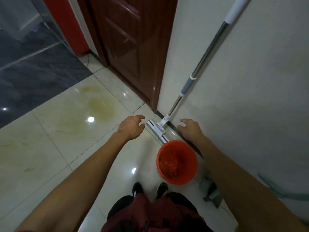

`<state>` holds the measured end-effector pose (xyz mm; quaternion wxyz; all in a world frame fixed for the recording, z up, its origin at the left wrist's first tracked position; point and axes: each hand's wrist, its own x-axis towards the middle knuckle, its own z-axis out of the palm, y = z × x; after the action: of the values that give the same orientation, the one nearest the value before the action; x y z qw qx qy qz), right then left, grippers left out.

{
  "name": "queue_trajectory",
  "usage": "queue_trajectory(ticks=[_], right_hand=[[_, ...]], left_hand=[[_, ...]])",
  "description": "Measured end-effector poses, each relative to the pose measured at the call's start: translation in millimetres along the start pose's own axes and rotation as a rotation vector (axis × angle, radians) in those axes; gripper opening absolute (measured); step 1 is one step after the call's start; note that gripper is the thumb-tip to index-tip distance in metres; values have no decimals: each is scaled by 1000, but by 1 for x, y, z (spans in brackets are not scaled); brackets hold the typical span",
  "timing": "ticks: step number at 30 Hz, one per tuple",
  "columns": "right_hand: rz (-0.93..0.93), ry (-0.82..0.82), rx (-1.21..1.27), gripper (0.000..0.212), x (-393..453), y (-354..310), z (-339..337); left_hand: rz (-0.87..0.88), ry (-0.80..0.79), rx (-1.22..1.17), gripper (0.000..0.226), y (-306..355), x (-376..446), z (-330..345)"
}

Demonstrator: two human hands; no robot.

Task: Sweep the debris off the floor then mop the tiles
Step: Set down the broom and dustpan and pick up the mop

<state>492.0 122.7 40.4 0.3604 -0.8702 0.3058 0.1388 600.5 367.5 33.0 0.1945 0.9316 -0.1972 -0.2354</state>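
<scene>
A flat mop point(197, 69) with a steel and grey handle leans against the pale wall, its white head point(157, 131) resting on the floor at the wall's foot. A red bucket point(177, 162) holding water stands on the tiles just in front of the mop head. My left hand point(132, 126) reaches forward to the left of the mop head, fingers loosely curled, holding nothing. My right hand point(189, 128) is stretched out to the right of the mop head, near the dark skirting, fingers relaxed and empty. A yellowish stain point(100, 106) marks the glossy white tiles.
A dark brown wooden door point(133, 47) stands straight ahead beside the wall. Dark grey tiles point(33, 67) cover the floor at the left. A grey dustpan-like object point(211, 193) lies by the wall at the right. My feet in dark shoes point(150, 188) stand behind the bucket.
</scene>
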Motion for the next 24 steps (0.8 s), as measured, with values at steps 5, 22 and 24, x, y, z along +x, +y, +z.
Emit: queue_trajectory(ticks=[5,22,24], right_hand=[[-3,-7,75,35,28,4,-38],[148,412,471,70,161,-63,-103],[161,485,561,70,171,-75,-106]], left_hand=[[32,-12,-16,40,32,37,-2],[378,-218,-117,39,115,240,-19],[429,-238,-154,40,124,263,-18]])
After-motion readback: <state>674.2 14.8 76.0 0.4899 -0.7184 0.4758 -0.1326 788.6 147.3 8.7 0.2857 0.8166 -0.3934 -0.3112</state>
